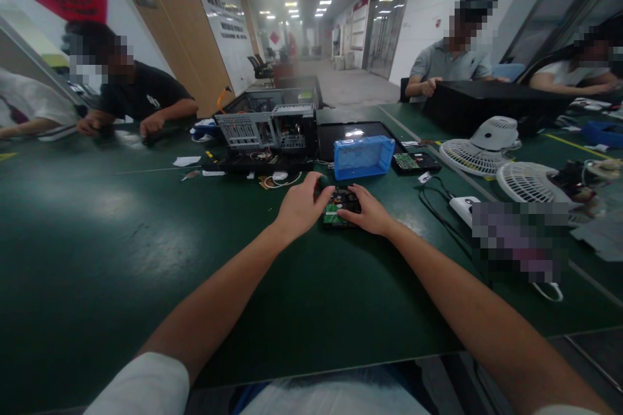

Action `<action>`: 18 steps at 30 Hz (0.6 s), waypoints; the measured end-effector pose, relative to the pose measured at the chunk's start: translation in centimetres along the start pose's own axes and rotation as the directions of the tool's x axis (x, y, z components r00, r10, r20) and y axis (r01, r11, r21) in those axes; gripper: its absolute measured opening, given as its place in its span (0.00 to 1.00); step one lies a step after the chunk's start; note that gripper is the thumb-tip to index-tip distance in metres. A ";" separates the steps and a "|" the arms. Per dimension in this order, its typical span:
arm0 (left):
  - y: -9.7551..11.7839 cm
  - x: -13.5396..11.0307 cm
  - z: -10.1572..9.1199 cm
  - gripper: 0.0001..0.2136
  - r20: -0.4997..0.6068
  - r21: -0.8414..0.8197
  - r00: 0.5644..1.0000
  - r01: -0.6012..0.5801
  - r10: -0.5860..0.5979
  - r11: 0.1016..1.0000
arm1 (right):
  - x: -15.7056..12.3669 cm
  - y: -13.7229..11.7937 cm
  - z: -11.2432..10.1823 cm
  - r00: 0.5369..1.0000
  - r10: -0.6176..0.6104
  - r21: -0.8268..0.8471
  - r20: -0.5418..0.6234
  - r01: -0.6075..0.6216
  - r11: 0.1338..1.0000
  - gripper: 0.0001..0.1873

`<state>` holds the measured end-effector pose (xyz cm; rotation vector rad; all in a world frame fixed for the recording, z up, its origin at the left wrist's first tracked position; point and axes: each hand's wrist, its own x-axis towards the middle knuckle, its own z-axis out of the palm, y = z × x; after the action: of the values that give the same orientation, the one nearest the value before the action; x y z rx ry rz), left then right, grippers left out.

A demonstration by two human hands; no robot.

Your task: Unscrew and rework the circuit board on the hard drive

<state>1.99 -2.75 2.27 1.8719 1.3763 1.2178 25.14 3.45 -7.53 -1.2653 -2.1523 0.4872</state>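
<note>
A hard drive (333, 215) with a green circuit board lies on the green table in front of me, board side up. My right hand (372, 213) grips its right side, thumb across the top and fingers at the far edge. My left hand (299, 207) is at the upper left of the drive, fingers curled and thumb tip by the drive's edge. A small dark shape shows between that thumb and the fingers, too unclear to name. Just beyond the hands stands a blue plastic tray (364, 159), tipped on its side.
An opened computer case (265, 130) stands behind, with a dark flat panel (353, 133) beside it. Another circuit-board part (416, 162) lies right of the tray. White fans (479, 155), cables and a power strip (464, 207) occupy the right. Co-workers sit across the table; one holds a black case (491, 107).
</note>
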 end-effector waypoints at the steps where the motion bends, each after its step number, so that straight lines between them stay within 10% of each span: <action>1: 0.1 0.0 0.0 0.10 -0.013 0.005 1.000 -0.004 0.004 1.000 | 0.0 0.0 0.0 1.000 -0.001 0.007 0.000 0.001 1.000 0.48; 18: 0.8 0.5 -0.6 0.17 -0.041 -0.038 0.998 -0.042 0.040 0.998 | 0.0 0.0 -0.1 1.000 -0.012 0.002 -0.001 0.012 1.000 0.47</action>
<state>1.92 -2.68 3.38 1.8668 1.3310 1.2995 25.23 3.42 -7.44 -1.2501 -2.1573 0.4839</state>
